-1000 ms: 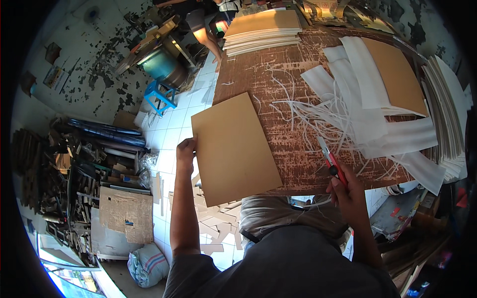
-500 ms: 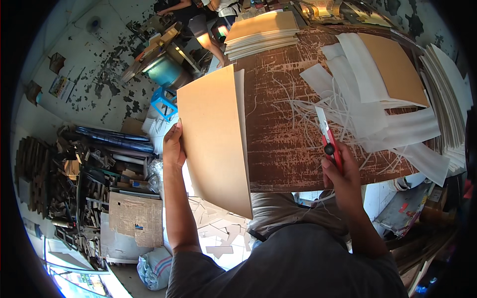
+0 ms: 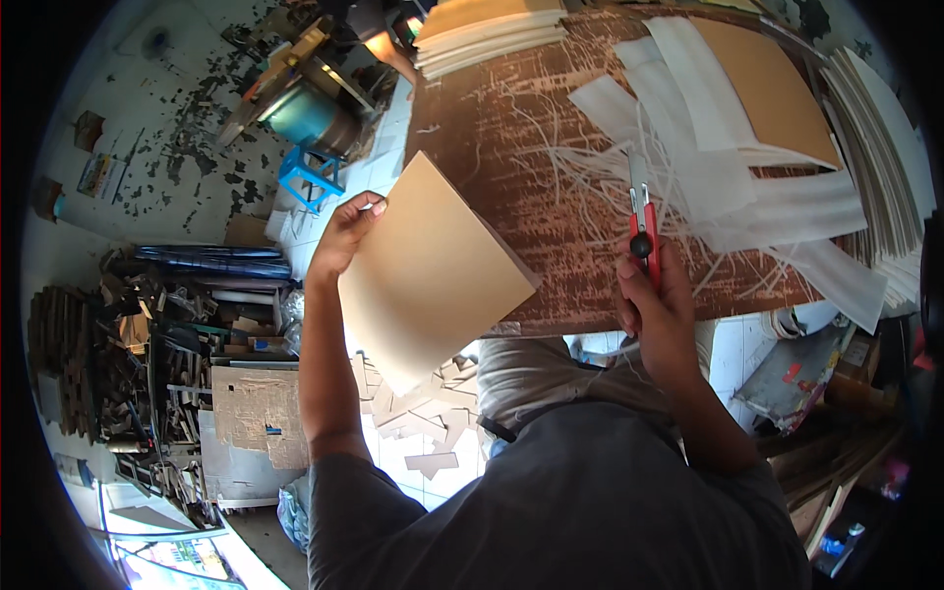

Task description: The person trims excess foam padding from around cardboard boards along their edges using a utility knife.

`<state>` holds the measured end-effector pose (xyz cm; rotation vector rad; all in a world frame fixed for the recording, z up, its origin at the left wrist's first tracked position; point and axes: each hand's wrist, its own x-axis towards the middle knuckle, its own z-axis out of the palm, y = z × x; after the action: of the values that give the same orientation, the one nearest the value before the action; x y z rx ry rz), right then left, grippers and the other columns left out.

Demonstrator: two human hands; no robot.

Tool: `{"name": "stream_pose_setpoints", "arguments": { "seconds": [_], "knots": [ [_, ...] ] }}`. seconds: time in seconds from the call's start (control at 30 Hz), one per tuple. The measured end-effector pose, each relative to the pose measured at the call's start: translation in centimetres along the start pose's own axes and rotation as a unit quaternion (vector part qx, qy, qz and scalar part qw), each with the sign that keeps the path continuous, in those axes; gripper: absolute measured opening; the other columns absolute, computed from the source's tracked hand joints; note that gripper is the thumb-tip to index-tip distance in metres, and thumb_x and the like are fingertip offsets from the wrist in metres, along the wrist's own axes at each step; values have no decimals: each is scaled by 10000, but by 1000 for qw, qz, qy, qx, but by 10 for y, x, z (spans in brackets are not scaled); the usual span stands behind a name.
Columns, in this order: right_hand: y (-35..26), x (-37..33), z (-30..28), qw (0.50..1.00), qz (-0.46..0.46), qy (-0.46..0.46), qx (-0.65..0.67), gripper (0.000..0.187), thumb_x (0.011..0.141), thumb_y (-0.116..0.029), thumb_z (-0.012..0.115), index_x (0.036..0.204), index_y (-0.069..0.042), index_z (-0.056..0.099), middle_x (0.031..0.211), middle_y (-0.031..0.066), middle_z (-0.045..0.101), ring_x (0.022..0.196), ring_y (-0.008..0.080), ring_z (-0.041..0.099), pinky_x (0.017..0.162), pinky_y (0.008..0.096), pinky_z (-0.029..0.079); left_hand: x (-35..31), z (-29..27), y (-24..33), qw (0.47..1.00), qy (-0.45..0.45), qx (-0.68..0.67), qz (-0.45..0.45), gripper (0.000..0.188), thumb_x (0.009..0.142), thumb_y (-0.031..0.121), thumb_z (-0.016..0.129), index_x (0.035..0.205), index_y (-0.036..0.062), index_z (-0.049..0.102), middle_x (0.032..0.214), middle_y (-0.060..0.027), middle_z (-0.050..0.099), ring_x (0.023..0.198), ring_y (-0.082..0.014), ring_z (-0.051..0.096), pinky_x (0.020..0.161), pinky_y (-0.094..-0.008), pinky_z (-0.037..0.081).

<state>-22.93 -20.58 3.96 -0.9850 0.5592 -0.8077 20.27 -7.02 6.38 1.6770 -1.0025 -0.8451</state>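
Observation:
My left hand grips a tan board by its upper left edge. The board is tilted and juts past the table's left edge, over the floor; a thin pale layer shows along its far side. My right hand is closed around a red utility knife with a black knob, its blade pointing away from me. Beneath the knife, thin white foam strips lie tangled on the worn brown table. White foam sheets spread to the right of them.
Another tan board lies on the foam sheets. Stacked boards stand at the table's far left, more sheets at its right. Cardboard offcuts litter the floor. A blue stool and a person's leg are beyond the table's left side.
My left hand has moved up and turned the board, so its corner now points away from me. The knife is still in my right hand, slightly left of before. The whole view has shifted.

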Motion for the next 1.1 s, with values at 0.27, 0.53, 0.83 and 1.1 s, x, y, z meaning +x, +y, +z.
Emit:
{"name": "stream_pose_setpoints", "arguments": {
  "seconds": [0.27,0.53,0.83,1.1],
  "knots": [
    [14,-14,-20,999,38,15,-26,244,1032,-165,628,1226,-66,518,792,-34,521,530,22,409,461,208,333,42,37,-17,993,-89,-24,-75,190,1015,247,686,1028,58,685,867,12,697,773,-65,625,698,-246,515],
    [14,-15,-28,996,37,9,-85,263,1045,-189,619,1250,-46,538,746,-50,505,518,16,401,451,210,328,33,56,-29,994,-21,110,8,182,979,177,702,1021,-1,702,901,-69,727,824,-163,684,773,-316,552],
    [23,-9,-30,977,-3,-1,-213,452,1032,-190,633,1434,-32,500,938,6,567,761,54,522,649,220,457,-35,179,-1,893,67,406,181,494,983,232,675,1422,38,560,1472,-237,531,1385,-412,490,1139,-444,418],
    [27,-9,-28,967,11,-6,-256,481,1019,-140,620,1465,-28,478,1003,28,593,829,68,550,700,236,478,-47,199,-20,862,42,487,135,685,1029,421,559,1571,53,359,1657,-209,280,1553,-366,225,1257,-537,179]
  ]
}}
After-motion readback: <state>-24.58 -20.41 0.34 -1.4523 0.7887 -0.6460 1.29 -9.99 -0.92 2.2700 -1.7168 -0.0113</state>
